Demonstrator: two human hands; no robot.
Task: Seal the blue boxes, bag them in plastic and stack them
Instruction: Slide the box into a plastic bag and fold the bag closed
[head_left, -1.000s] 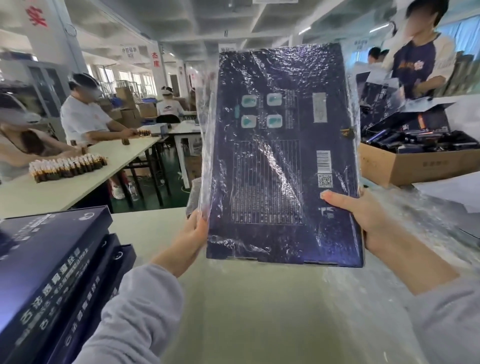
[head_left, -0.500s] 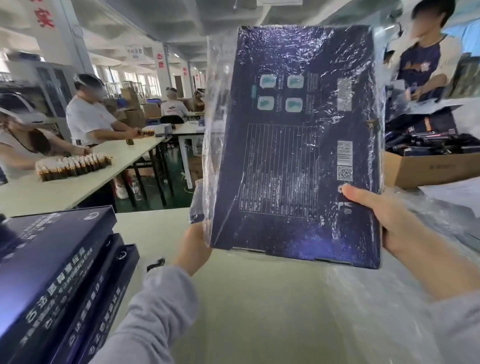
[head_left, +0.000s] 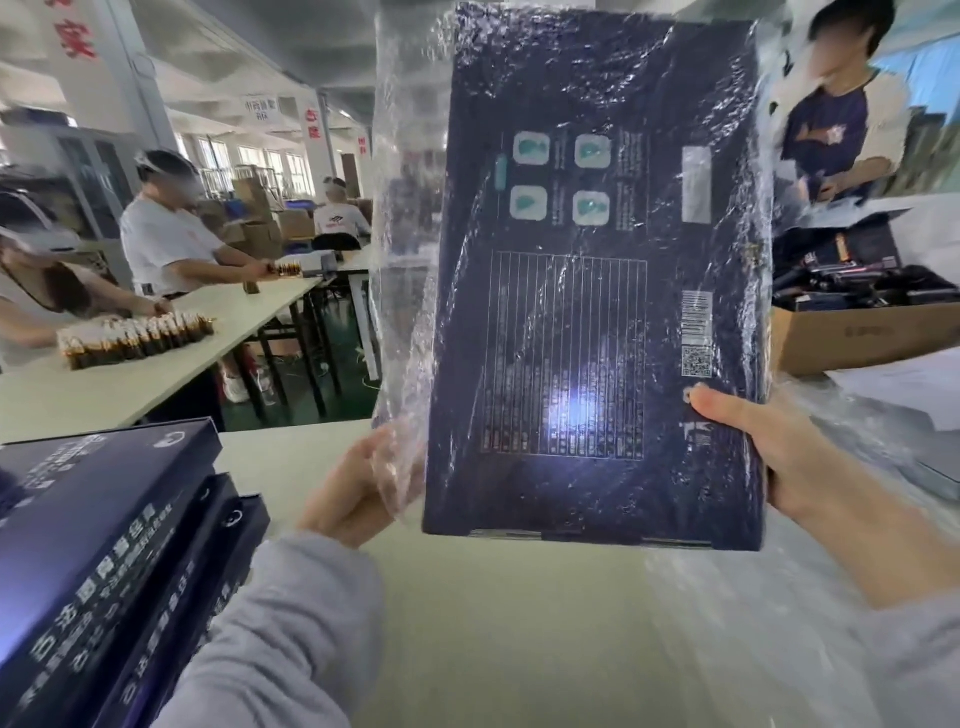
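box (head_left: 597, 312) in bag (head_left: 400, 260), upright above table (head_left: 493, 623) | stack of boxes (head_left: 104, 545) left on table | carton (head_left: 857, 338) right, behind

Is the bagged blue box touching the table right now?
Apart. The head view shows the bagged blue box held upright by the left hand and right hand, its bottom edge clear of the table.

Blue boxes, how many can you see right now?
4. One bagged box is held upright between the left hand and right hand; three lie in a stack at lower left, cut off by the frame, so more may be hidden.
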